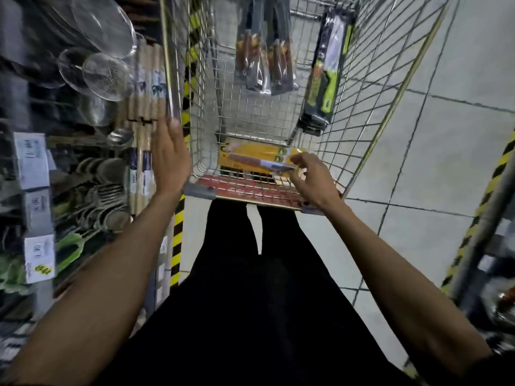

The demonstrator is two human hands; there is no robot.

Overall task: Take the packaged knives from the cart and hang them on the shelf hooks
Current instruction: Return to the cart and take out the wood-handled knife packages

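Observation:
A wire shopping cart [370,87] stands in front of me. In its near end lies a yellow-carded packaged knife [250,158] with a brown handle. My right hand [313,179] reaches over the cart's red handle bar [250,192], its fingertips pinching the right end of that yellow pack. My left hand [170,160] hovers with straight fingers by the cart's left rim, holding nothing. Further in, clear packs of brown-handled knives [264,57] lean at the far end. A dark pack with a green-handled knife [326,71] leans on the cart's right wall.
The shelf on the left holds wire strainers [107,76], wooden rolling pins [147,87], small sieves [108,188] and price tags [32,160]. Yellow-black hazard tape [178,235] edges the shelf base. Grey tiled floor [446,135] lies right of the cart, with another rack [487,232] at the far right.

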